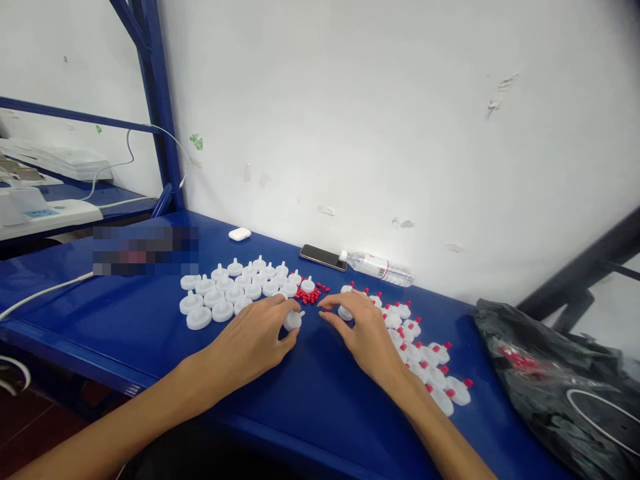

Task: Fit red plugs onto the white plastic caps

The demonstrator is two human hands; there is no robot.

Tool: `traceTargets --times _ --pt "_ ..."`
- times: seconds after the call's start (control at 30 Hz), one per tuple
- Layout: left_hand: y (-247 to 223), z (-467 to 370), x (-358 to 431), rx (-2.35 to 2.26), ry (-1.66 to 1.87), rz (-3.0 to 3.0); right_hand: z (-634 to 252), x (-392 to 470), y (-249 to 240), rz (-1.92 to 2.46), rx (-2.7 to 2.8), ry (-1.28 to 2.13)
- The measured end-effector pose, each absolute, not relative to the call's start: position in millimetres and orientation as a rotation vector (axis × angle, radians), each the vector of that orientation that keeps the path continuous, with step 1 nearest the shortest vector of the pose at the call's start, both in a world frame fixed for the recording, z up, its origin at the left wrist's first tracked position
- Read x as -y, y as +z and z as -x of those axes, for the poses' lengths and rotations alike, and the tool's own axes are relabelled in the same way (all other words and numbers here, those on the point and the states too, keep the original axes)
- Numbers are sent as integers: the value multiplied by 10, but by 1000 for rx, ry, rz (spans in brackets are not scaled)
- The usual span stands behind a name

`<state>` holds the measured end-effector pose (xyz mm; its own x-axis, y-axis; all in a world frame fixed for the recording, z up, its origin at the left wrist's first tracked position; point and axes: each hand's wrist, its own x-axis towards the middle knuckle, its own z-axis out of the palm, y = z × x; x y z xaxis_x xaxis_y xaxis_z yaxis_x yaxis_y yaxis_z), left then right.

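Observation:
My left hand is closed on a white plastic nozzle cap, its spout tilted up to the right. My right hand has thumb and forefinger close together around a small red tip cap, a short gap from the left hand. Loose red tip caps lie in a pile just beyond both hands. Left of the pile stand several white nozzle caps with bare spouts. Around and behind my right forearm are white nozzle caps with red tips, partly hidden by the arm.
A phone and a clear plastic bottle lie along the wall. A white earbud case is at the back left. On the right sits a black plastic bag. A white cable crosses the blue table's left side.

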<state>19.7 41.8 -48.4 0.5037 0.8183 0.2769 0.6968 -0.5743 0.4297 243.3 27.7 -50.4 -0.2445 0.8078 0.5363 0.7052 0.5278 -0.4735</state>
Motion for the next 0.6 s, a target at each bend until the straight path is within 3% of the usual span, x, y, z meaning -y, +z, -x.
traceTargets --times 0.43,0.6 --pt "-532 -255 -361 -1069 803 -2402 -2315 -229 -540 1028 1729 697" --pt "-538 -278 -398 -1087 867 -2156 -2298 -211 -524 986 1707 695"
